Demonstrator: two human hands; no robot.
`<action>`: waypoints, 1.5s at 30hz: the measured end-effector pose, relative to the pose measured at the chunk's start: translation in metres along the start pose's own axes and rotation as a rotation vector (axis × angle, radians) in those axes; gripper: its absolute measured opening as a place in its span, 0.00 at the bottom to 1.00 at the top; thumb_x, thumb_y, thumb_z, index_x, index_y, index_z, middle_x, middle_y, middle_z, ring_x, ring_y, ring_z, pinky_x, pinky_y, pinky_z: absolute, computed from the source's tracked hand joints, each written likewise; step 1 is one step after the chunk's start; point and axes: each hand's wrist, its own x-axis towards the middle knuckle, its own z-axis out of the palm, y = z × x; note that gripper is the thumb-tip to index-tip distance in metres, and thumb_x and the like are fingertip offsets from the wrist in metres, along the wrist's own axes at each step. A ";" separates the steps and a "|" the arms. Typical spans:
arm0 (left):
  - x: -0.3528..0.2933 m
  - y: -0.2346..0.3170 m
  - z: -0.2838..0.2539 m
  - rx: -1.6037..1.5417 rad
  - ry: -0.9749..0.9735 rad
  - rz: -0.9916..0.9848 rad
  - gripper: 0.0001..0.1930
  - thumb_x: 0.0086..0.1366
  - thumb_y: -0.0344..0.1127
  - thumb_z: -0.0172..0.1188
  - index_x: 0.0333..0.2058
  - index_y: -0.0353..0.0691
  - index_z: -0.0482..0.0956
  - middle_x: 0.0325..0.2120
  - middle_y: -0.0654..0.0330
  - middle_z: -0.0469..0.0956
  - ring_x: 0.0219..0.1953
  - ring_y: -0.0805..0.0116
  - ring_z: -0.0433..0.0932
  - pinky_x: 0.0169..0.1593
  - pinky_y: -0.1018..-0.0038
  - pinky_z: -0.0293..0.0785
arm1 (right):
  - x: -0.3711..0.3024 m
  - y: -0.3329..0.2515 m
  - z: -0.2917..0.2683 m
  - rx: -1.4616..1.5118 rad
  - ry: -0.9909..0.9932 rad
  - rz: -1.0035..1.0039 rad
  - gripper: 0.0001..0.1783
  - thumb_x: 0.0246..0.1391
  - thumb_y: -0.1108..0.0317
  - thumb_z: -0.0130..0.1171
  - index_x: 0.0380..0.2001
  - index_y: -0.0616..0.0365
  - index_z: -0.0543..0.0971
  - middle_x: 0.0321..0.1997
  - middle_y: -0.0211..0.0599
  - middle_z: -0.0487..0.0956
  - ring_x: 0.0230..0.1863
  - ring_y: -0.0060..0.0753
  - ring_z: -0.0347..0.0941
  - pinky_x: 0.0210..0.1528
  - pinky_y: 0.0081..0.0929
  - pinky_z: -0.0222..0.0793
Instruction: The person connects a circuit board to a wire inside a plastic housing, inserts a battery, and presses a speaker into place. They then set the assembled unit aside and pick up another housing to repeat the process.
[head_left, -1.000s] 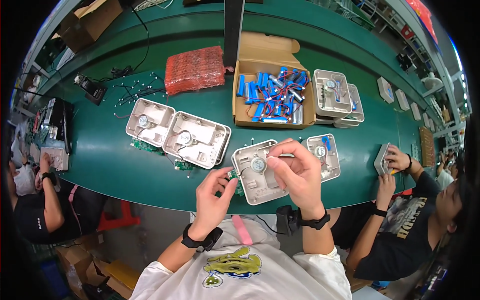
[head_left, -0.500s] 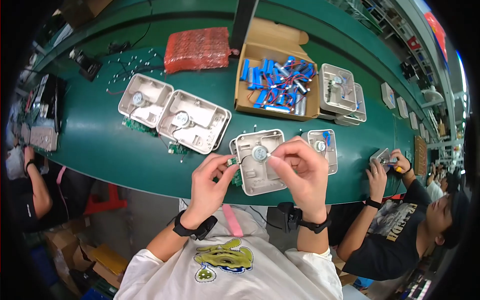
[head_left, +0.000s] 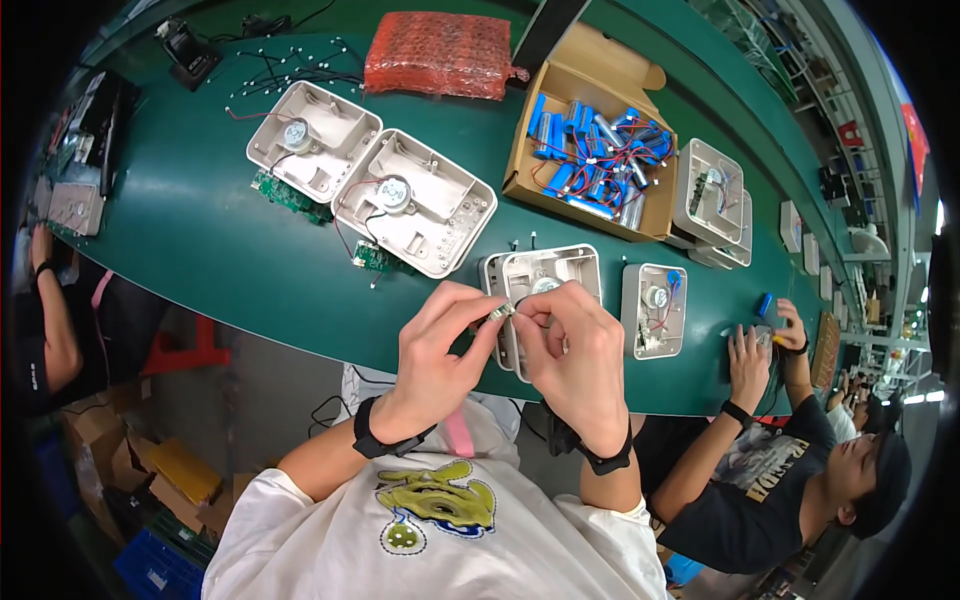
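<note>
My left hand (head_left: 437,345) pinches a small green circuit board (head_left: 501,312) between thumb and forefinger. Against the board's edge, the fingertips of my right hand (head_left: 580,365) are closed on a small white connector, mostly hidden by the fingers. Both hands are over the near part of a white plastic housing (head_left: 577,262), which lies open side up at the table's front edge. Its round speaker (head_left: 546,285) is partly covered by my right hand. Another housing edge shows under its left side.
Two white housings (head_left: 440,250) with speakers and boards lie at left. A cardboard box (head_left: 520,180) of blue battery cells stands behind, beside a red bubble-wrapped pack (head_left: 440,60). Stacked housings (head_left: 690,215) and a single one (head_left: 640,330) are at right, near a co-worker's hands (head_left: 748,365).
My right hand has moved left from beside the speaker to the board. My left hand has brought the board up and right, so the fingertips of both hands meet. The head view has shifted.
</note>
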 end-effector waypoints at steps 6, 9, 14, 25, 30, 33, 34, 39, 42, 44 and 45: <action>0.002 0.000 0.000 -0.001 0.000 0.025 0.16 0.59 0.16 0.69 0.47 0.33 0.87 0.38 0.53 0.82 0.37 0.55 0.84 0.39 0.67 0.81 | -0.001 0.000 0.004 -0.001 0.020 0.010 0.06 0.52 0.83 0.69 0.33 0.64 0.83 0.28 0.35 0.76 0.18 0.25 0.64 0.25 0.28 0.62; 0.002 0.000 0.000 0.010 0.000 0.052 0.16 0.59 0.15 0.69 0.47 0.33 0.87 0.38 0.53 0.82 0.37 0.55 0.84 0.39 0.67 0.81 | 0.000 -0.004 0.004 -0.005 0.019 0.022 0.07 0.51 0.84 0.69 0.32 0.64 0.82 0.28 0.35 0.76 0.19 0.26 0.63 0.25 0.28 0.62; 0.001 0.000 -0.001 0.001 0.003 0.043 0.17 0.59 0.15 0.69 0.46 0.33 0.87 0.38 0.53 0.83 0.37 0.55 0.84 0.40 0.67 0.82 | -0.003 -0.006 0.007 -0.013 0.026 0.044 0.07 0.51 0.84 0.69 0.32 0.64 0.82 0.28 0.35 0.75 0.19 0.27 0.63 0.26 0.29 0.62; 0.006 -0.004 -0.005 -0.061 -0.042 0.014 0.15 0.60 0.15 0.69 0.46 0.33 0.86 0.37 0.53 0.81 0.37 0.56 0.83 0.41 0.67 0.80 | 0.001 -0.017 -0.008 -0.094 0.015 -0.009 0.05 0.55 0.80 0.69 0.34 0.62 0.83 0.31 0.39 0.79 0.23 0.34 0.74 0.29 0.31 0.69; 0.000 -0.012 -0.006 -0.081 -0.003 -0.020 0.13 0.61 0.17 0.69 0.45 0.33 0.87 0.37 0.54 0.81 0.37 0.58 0.82 0.43 0.68 0.79 | 0.043 0.011 -0.071 -0.335 0.149 -0.028 0.07 0.60 0.75 0.67 0.41 0.60 0.86 0.34 0.44 0.84 0.30 0.41 0.81 0.33 0.33 0.75; -0.001 -0.011 -0.006 -0.095 0.012 -0.029 0.11 0.62 0.17 0.70 0.44 0.33 0.87 0.37 0.56 0.82 0.38 0.61 0.81 0.44 0.70 0.79 | 0.091 0.050 -0.084 -0.430 0.037 0.011 0.11 0.60 0.72 0.67 0.46 0.57 0.87 0.35 0.47 0.86 0.35 0.47 0.85 0.38 0.41 0.78; 0.001 -0.010 -0.007 -0.067 0.017 -0.007 0.12 0.62 0.18 0.70 0.44 0.33 0.87 0.39 0.56 0.83 0.39 0.60 0.82 0.45 0.70 0.79 | 0.105 0.061 -0.079 -0.434 0.045 0.011 0.11 0.60 0.72 0.67 0.46 0.57 0.87 0.35 0.47 0.86 0.35 0.47 0.85 0.38 0.41 0.78; 0.005 -0.004 -0.006 -0.004 0.036 0.047 0.13 0.63 0.18 0.69 0.46 0.33 0.86 0.46 0.52 0.85 0.44 0.55 0.85 0.49 0.67 0.82 | 0.151 0.088 -0.048 -0.686 0.010 -0.129 0.11 0.57 0.73 0.67 0.43 0.53 0.89 0.35 0.48 0.86 0.39 0.54 0.84 0.43 0.48 0.79; 0.003 -0.004 -0.007 -0.009 0.035 0.043 0.14 0.63 0.18 0.68 0.47 0.32 0.86 0.49 0.51 0.85 0.47 0.52 0.86 0.51 0.65 0.82 | 0.157 0.095 -0.045 -0.720 0.024 -0.179 0.10 0.57 0.73 0.67 0.42 0.53 0.88 0.36 0.47 0.86 0.38 0.52 0.84 0.43 0.47 0.80; 0.003 -0.004 -0.007 -0.026 0.020 0.033 0.14 0.63 0.18 0.68 0.48 0.32 0.85 0.51 0.50 0.85 0.49 0.51 0.86 0.53 0.64 0.83 | 0.157 0.098 -0.052 -0.702 0.094 -0.249 0.07 0.58 0.73 0.68 0.41 0.55 0.88 0.39 0.44 0.88 0.37 0.45 0.86 0.40 0.42 0.80; 0.004 -0.004 -0.007 -0.026 0.027 0.033 0.14 0.63 0.18 0.68 0.48 0.32 0.85 0.51 0.50 0.85 0.49 0.51 0.86 0.53 0.64 0.83 | 0.158 0.098 -0.057 -0.703 0.092 -0.257 0.07 0.58 0.73 0.68 0.41 0.55 0.88 0.39 0.44 0.88 0.37 0.45 0.86 0.40 0.42 0.80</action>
